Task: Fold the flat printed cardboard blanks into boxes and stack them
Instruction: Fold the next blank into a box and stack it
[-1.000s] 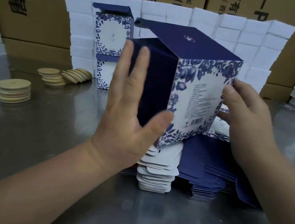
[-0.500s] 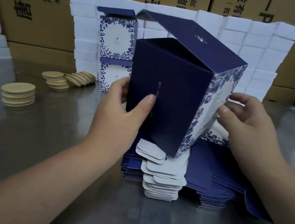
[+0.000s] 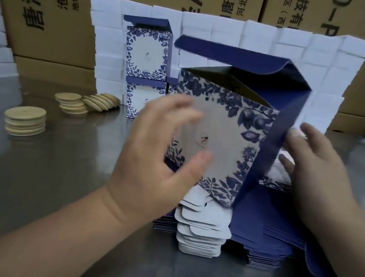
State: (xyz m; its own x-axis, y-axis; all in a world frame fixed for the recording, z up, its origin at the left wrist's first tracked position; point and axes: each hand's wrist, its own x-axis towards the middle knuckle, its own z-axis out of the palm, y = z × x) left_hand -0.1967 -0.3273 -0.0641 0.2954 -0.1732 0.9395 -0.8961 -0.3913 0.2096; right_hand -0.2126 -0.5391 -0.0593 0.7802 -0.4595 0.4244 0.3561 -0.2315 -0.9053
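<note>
gripping half-folded box (image 3: 225,133) side with right hand (image 3: 316,170) fingers, left hand (image 3: 148,164) fingers spread, blurred

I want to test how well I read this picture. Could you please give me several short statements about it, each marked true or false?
1. The top flap of the held box is open. True.
2. The right hand is away from that box. False: it grips the box's navy side.
3. Two finished boxes stand one on the other at the back. True.
4. The round discs lie to the right of the flat blanks. False: they lie to the left.
5. The table is made of wood. False: it is shiny metal.
</note>
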